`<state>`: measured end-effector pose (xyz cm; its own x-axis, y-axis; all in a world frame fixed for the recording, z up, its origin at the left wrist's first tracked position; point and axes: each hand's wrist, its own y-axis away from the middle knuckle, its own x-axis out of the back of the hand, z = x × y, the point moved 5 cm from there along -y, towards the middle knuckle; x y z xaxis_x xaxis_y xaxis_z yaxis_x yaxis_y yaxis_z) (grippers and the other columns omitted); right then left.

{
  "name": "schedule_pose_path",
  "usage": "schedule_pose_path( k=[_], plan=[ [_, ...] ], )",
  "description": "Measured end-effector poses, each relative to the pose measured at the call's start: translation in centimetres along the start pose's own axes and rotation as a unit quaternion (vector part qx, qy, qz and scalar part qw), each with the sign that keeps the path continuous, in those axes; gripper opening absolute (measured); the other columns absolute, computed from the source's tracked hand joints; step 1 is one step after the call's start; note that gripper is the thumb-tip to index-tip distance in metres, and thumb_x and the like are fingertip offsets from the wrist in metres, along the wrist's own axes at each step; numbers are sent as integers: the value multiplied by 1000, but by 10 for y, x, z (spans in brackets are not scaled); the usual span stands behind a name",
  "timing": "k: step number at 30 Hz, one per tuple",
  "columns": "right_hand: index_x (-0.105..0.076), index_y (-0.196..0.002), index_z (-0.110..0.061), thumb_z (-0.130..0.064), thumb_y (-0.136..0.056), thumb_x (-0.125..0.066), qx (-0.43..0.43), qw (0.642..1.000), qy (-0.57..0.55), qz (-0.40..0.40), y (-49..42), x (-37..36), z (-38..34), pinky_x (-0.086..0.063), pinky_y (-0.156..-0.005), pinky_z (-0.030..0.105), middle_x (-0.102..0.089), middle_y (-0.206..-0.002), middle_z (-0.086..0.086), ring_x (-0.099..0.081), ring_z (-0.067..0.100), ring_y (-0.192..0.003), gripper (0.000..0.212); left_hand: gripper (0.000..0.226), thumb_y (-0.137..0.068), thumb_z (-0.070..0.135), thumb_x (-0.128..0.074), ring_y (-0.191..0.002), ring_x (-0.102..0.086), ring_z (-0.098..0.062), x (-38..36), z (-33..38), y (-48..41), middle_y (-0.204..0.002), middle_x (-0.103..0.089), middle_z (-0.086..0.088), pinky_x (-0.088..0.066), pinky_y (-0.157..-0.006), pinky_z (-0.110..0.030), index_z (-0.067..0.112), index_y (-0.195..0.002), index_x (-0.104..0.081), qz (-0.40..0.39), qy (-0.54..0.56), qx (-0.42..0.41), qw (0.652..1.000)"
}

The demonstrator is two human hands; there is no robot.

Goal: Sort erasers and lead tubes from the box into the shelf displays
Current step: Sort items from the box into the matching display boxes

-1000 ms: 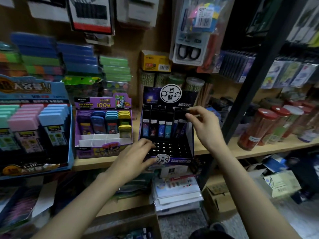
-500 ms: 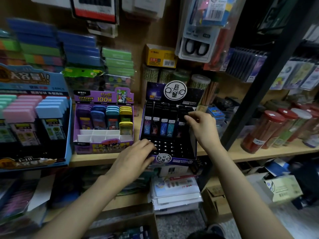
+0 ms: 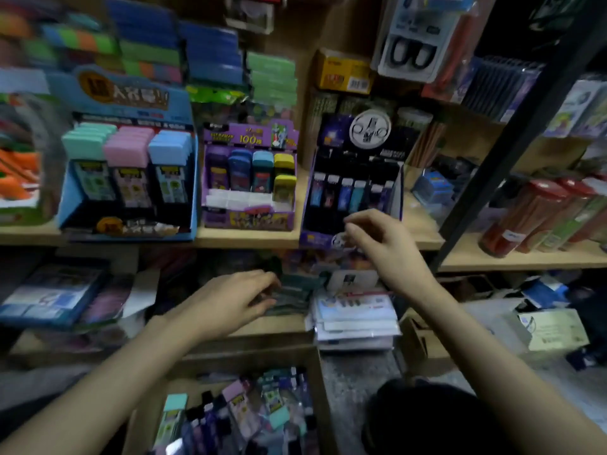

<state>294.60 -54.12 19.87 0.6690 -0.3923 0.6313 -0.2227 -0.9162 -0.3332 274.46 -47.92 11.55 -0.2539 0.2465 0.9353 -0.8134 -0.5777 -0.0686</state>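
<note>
Cardboard box [image 3: 246, 361], slim tubes [image 3: 200, 425], perhaps plastic.

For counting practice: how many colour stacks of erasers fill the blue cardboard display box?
3: mint green eraser stack left, pink eraser stack middle, light blue eraser stack right; none seems hidden.

The cardboard box [image 3: 262, 353] sits low, holding a loose jumble of pastel erasers [image 3: 175, 402] and dark lead tubes [image 3: 205, 421]. On the shelf above, a blue display [image 3: 194, 192] holds green, pink and blue eraser rows [image 3: 131, 149]. A black display [image 3: 313, 239] holds upright tubes [image 3: 348, 195].
</note>
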Motion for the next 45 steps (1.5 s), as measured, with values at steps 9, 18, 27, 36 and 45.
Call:
schedule_pose_path(
  k=[9, 18, 27, 36, 45],
  plan=[
    [-63, -103, -6, -21, -93, -55, -101, 932, 110, -331, 130, -156, 92, -38, -72, 26, -67, -99, 11, -60, 23, -92, 20, 14, -89, 2, -58, -83, -57, -21, -164, -95, 112, -97, -63, -18, -43, -68, -24, 1, -103, -58, -63, 232, 274, 931],
    [-58, -106, 0, -19, -92, -55, -366, 859, 117, -338, 230, -248, 215, -44, -75, 32, -63, -107, 20, -60, 33, -101, 23, 16, -84, -3, -63, -90, -59, -30, -292, -138, 201, -97, -63, -24, -43, -73, -29, -9, -98, -60, -17, 320, 498, 806],
    [-18, -146, 1, -21, -88, -61, -454, 850, 97, -250, 284, -292, 215, -22, -113, 35, -19, -154, 18, -23, 32, -141, 75, 52, -86, 18, -65, -123, -41, -35, -323, -130, 209, -135, -41, -22, -35, -101, -38, 2, -132, -45, -63, 229, 493, 837],
    [-47, -130, -4, -11, -90, -56, -391, 875, 116, -263, 273, -311, 212, -38, -98, 39, -50, -130, 21, -46, 36, -119, 42, 30, -85, 13, -67, -103, -55, -39, -321, -133, 206, -108, -57, -25, -44, -88, -43, -3, -108, -56, 58, 302, 539, 784],
    [-41, -134, -11, -22, -78, -73, -454, 825, 139, -306, 283, -319, 229, -43, -96, 40, -48, -127, 20, -48, 37, -117, 65, 20, -76, 23, -77, -69, -62, -18, -342, -142, 183, -92, -70, -14, -42, -59, -22, 9, -82, -64, 71, 400, 626, 666]
  ],
)
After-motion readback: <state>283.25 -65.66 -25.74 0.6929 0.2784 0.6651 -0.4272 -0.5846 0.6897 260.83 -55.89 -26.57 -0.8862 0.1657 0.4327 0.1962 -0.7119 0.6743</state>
